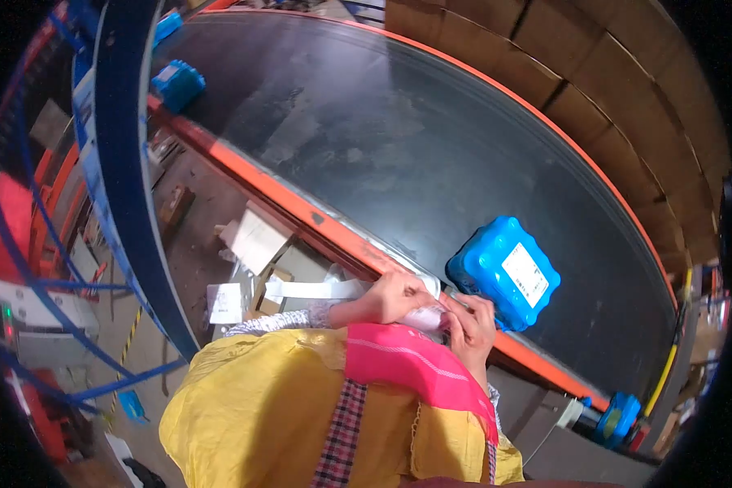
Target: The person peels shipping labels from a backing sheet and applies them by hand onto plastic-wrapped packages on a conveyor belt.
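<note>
Thing in hand: a pale pinkish-white piece [428, 318], slightly glossy, located right of centre in the lower half of the frame, at the near orange rim [333, 231] of the belt. Its surface looks soft or film-like; material and full outline cannot be told, since both hands cover much of it.

Left hand [386, 298]: fingers bent, grasping the piece from its left side. Right hand [470, 327]: fingers curled, pinching it at its right end.

Surroundings: dark conveyor belt [366, 146] spans the frame from upper left to lower right. Blue pack [484, 270] with scalloped edges and a white label [530, 276] sits on the belt just beside the right hand, right of centre. Second blue pack [179, 86] at upper left. Brown boxes [577, 73] fill the upper right beyond the belt.

Obstructions: curved blue frame [122, 163] cuts across the left of the view; pink band [419, 358] on a yellow garment [252, 394] lies just below the hands.
</note>
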A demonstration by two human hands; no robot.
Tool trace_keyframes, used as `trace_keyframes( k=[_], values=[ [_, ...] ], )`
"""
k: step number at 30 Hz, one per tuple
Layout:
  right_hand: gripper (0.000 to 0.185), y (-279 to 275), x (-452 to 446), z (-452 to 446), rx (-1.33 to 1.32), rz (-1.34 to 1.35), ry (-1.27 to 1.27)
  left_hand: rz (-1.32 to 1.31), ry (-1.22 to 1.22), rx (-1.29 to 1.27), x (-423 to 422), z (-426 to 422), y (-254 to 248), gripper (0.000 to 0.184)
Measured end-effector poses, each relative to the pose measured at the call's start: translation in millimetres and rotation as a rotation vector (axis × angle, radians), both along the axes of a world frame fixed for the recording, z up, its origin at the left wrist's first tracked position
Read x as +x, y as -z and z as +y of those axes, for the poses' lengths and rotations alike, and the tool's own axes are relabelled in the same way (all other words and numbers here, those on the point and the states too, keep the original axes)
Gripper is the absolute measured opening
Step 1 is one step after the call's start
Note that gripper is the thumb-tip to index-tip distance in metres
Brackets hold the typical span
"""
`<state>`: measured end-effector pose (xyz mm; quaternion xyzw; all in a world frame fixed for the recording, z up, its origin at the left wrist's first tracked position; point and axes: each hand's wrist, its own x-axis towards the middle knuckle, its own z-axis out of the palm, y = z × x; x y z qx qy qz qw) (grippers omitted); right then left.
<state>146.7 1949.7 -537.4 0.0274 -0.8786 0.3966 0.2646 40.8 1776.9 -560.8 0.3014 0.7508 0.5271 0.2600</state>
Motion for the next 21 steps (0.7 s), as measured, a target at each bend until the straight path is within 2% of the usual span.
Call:
trace_keyframes(
  k=[1, 2, 3, 4, 6, 8, 10, 11, 12, 14, 16, 18, 19, 21],
  values=[
    [0.014, -8.4, 4.4, 5.3, 0.003, 0.08, 0.008, -0.077, -0.131, 0.157, 5.3, -6.0, -5.8, 0.023],
    [0.014, -9.6, 11.1, 14.6, 0.003, 0.161, 0.015, -0.178, -0.322, 0.369, 9.0, -2.4, 21.0, 0.027],
    [0.016, -7.3, 23.2, 23.1, -0.182, 0.183, 0.072, -0.243, -0.496, 0.379, 7.9, -5.1, 22.8, 0.025],
    [0.019, -28.0, 34.8, 16.2, -0.323, 0.227, 0.153, -0.307, -0.671, 0.413, 4.7, -30.1, 3.3, 0.024],
    [0.021, -33.5, 53.8, 37.6, -0.706, 0.189, 0.492, -0.322, -0.91, 0.547, 15.0, -40.8, -26.1, 0.019],
    [0.023, -47.4, 73.5, 60.6, -0.678, 0.221, 0.574, -0.135, -1.069, 0.563, 24.9, -60.5, -41.4, 0.018],
    [0.024, -46.4, 95.7, 85.3, -0.724, 0.222, 0.496, -0.097, -1.011, 0.763, 47.1, -74.3, -56.9, 0.026],
    [0.025, -40.1, 109.7, 103.5, -0.662, 0.182, 0.525, 0.036, -1.028, 0.752, 58.4, -62.5, -54.4, 0.031],
    [0.025, -27.0, 118.3, 124.2, -0.688, 0.188, 0.444, 0.173, -1.053, 0.732, 71.5, -53.4, -58.6, 0.037],
    [0.026, -32.9, 129.8, 136.6, -0.768, 0.066, 0.411, 0.028, -1.05, 0.71, 115.0, -25.1, -89.1, 0.051],
    [0.029, -31.7, 134.8, 147.3, -0.788, 0.075, 0.326, 0.135, -1.011, 0.703, 140.6, 4.1, -70.4, 0.05],
    [0.03, -18.9, 116.2, 167.1, -0.814, 0.079, 0.247, 0.051, -0.927, 0.508, 151.3, 42.0, -57.2, 0.044],
    [0.03, -11.7, 115.0, 177.6, -0.82, 0.077, 0.211, -0.081, -0.845, 0.547, 161.3, 58.0, -46.4, 0.041],
    [0.029, -14.7, 109.9, 185.9, -0.77, 0.053, 0.147, -0.005, -0.719, 0.502, 183.3, 77.4, -44.9, 0.037]
  ],
)
